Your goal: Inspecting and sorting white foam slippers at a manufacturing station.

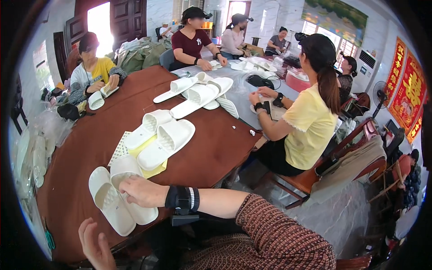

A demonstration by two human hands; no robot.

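My right hand (141,191), with a dark band at its wrist, reaches over the near pair of white slippers. Its bent fingers close at the strap opening of the right-hand slipper (125,165); the fingertips are partly hidden. Touching that slipper on its left lies the other white slipper (112,209), sole down. My left hand (95,245) hovers at the table's near edge, fingers apart, holding nothing. Just beyond, a second pair of white slippers (164,144) rests partly on a yellow sheet (155,168) and a sheet of small labels (119,150).
Further back, several white slippers (198,94) are heaped on the brown-covered table (216,153). Green-handled scissors (49,238) lie at the left edge. A person in yellow (306,126) sits close at right; others work around the tables. Plastic bags (38,148) pile at left.
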